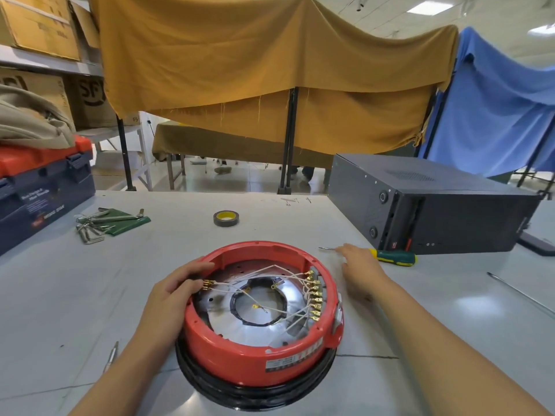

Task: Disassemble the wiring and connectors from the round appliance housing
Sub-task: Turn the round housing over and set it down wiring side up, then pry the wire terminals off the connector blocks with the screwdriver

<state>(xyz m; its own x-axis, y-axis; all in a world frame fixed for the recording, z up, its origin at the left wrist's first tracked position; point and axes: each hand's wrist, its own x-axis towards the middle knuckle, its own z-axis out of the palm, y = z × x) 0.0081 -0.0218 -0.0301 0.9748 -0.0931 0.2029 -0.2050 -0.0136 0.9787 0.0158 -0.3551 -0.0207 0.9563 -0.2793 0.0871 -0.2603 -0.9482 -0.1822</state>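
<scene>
While your left hand gripped the round red plastic housing's rim, your right hand lay released over the green-and-yellow-handled screwdriver.

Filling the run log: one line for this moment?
left hand steadies red housing rim | right hand on screwdriver | wires attached
</scene>
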